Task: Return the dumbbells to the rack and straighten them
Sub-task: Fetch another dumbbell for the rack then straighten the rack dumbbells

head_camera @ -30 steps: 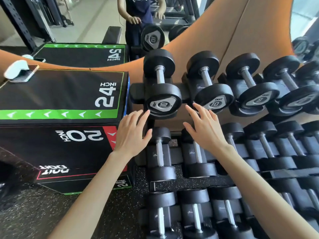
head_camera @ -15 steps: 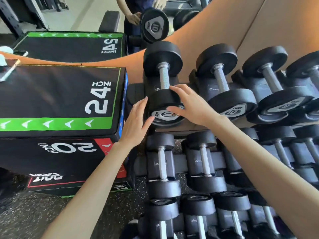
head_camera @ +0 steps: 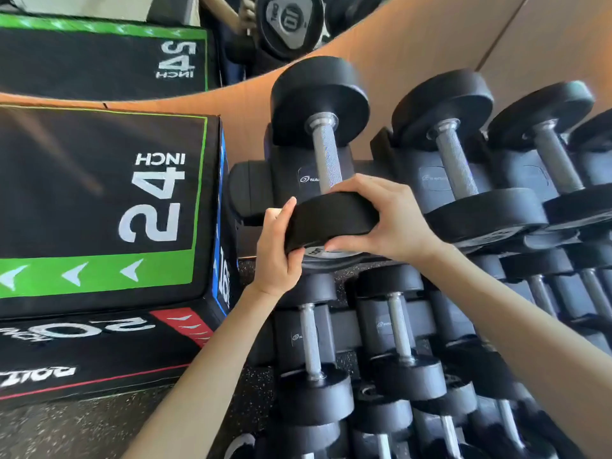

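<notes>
Dumbbell: leftmost on the top tier of the rack, lying in its cradle with the steel handle running from near to far.
Change: a second ago both hands were open and short of the rack; now both have closed on the dumbbell's near head.
Meaning for task: this one is already racked, so the step in hand looks like straightening it (probably turning or nudging it square).
Left hand: grips the left edge of the near head, fingers curled round it.
Right hand: clasps the right side, fingers over the rim, thumb beneath.
Relative position: the near head sits between the hands, and the handle and far head extend beyond them.
Neighbour: the next dumbbell lies just to the right.
</notes>
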The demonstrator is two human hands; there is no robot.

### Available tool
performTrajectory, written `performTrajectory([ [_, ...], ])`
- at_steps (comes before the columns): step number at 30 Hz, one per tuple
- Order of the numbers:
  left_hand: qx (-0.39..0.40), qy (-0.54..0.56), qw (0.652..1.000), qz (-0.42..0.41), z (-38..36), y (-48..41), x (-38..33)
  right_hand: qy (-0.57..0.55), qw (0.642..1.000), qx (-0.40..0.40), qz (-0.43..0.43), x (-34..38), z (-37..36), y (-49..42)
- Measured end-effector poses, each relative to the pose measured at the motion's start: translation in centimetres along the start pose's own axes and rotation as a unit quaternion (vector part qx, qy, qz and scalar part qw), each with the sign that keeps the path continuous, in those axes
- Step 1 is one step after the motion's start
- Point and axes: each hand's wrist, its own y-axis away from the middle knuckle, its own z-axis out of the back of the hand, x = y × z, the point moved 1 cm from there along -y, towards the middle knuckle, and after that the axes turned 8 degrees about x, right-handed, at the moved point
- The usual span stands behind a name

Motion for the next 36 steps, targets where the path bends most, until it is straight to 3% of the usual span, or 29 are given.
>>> performTrajectory([
  [3,0.006,-0.047,0.997,-0.063,-0.3,-0.7,0.2,-0.008,1.000,-0.024,0.001,-0.6,0.1,0.6],
  [10,0.122,-0.169,0.970,-0.124,1.7,-2.8,-1.9,-0.035,0.992,-0.124,-0.002,-2.6,-1.1,2.0],
  [13,0.167,-0.241,0.943,-0.159,2.5,-4.2,-3.8,-0.081,0.979,-0.185,-0.013,-3.5,-2.1,2.7],
  [16,0.205,-0.328,0.902,-0.193,2.2,-5.8,-6.1,-0.136,0.951,-0.266,-0.077,-4.2,-3.4,3.8],
  [20,0.229,-0.405,0.863,-0.195,2.2,-6.6,-7.3,-0.178,0.944,-0.253,-0.114,-4.2,-4.0,4.2],
  [22,0.226,-0.381,0.884,-0.150,2.8,-5.5,-7.2,-0.159,0.960,-0.205,-0.110,-4.0,-3.6,4.4],
  [26,0.151,-0.189,0.970,-0.019,3.9,-2.1,-5.6,-0.118,0.985,-0.068,-0.101,-2.4,-1.5,4.6],
  [30,0.089,-0.069,0.993,0.025,2.7,-0.3,-3.6,-0.056,0.994,0.031,-0.086,-0.3,1.1,2.9],
  [33,0.030,-0.032,0.998,0.033,1.2,0.1,-2.8,-0.029,0.995,0.041,-0.091,0.3,0.8,1.4],
  [36,-0.016,-0.015,1.000,0.007,0.5,-0.1,-1.8,-0.110,0.987,-0.024,-0.115,0.4,-0.2,0.9],
])
